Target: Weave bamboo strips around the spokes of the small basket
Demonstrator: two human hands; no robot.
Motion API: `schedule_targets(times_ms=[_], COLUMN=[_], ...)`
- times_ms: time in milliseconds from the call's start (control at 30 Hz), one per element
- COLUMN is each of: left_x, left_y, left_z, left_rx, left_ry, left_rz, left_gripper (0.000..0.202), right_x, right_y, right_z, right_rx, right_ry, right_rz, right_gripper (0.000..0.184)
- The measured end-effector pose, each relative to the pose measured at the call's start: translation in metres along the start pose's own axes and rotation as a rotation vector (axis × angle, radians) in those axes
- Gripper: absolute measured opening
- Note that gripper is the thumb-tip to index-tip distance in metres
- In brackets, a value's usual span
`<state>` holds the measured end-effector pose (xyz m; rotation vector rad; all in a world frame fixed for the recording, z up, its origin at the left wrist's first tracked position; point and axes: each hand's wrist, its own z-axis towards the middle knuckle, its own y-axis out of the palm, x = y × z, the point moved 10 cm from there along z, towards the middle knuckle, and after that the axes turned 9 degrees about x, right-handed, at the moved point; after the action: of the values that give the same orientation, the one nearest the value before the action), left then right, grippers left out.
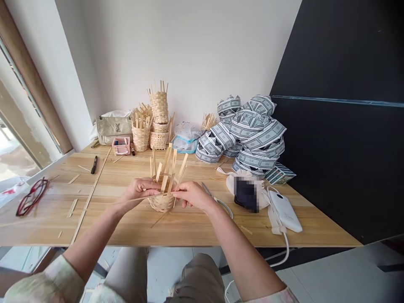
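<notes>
A small half-woven bamboo basket (162,203) stands on the wooden table (126,227), its upright strips (167,166) sticking up loose. My left hand (139,191) curls around the basket's left side, fingers closed on it. My right hand (192,195) pinches a thin bamboo strip (142,198) that runs leftward across the basket's front. Both hands meet at the basket's rim.
Several woven baskets (158,122) stand stacked at the back wall beside a cream handbag (113,128) and a pink box (121,146). Patterned ribbon rolls (249,134) pile at right. Scissors (217,200), a white power bank (285,212), a black marker (94,164) and red glasses (31,197) lie around.
</notes>
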<state>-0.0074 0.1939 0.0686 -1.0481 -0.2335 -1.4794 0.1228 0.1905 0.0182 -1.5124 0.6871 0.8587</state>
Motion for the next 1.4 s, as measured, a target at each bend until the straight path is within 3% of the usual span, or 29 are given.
schedule_targets(times_ms=[100, 200, 533, 1167, 1333, 1400], left_x=[0.0, -0.002, -0.003, -0.005, -0.007, -0.012], left_y=[0.009, 0.014, 0.001, 0.003, -0.023, -0.02], left_z=[0.01, 0.014, 0.008, 0.008, -0.009, -0.016], left_rx=[-0.113, -0.152, 0.019, -0.079, 0.204, 0.165], left_ry=[-0.03, -0.032, 0.021, -0.026, 0.03, -0.011], left_rz=[-0.113, -0.135, -0.145, -0.052, 0.034, 0.078], left_gripper=[0.038, 0.035, 0.034, 0.035, 0.021, 0.044], right_x=[-0.001, -0.002, -0.011, -0.011, -0.001, 0.002], right_y=[0.004, 0.005, -0.001, -0.008, -0.009, -0.009], right_z=[0.002, 0.003, -0.003, -0.008, -0.008, -0.006], right_rx=[-0.014, -0.008, 0.071, 0.051, 0.038, 0.028], right_ry=[-0.006, -0.011, -0.054, -0.039, -0.038, -0.04], right_rz=[0.002, -0.008, -0.097, -0.127, -0.105, -0.109], right_gripper=[0.018, 0.021, 0.023, 0.019, 0.017, 0.019])
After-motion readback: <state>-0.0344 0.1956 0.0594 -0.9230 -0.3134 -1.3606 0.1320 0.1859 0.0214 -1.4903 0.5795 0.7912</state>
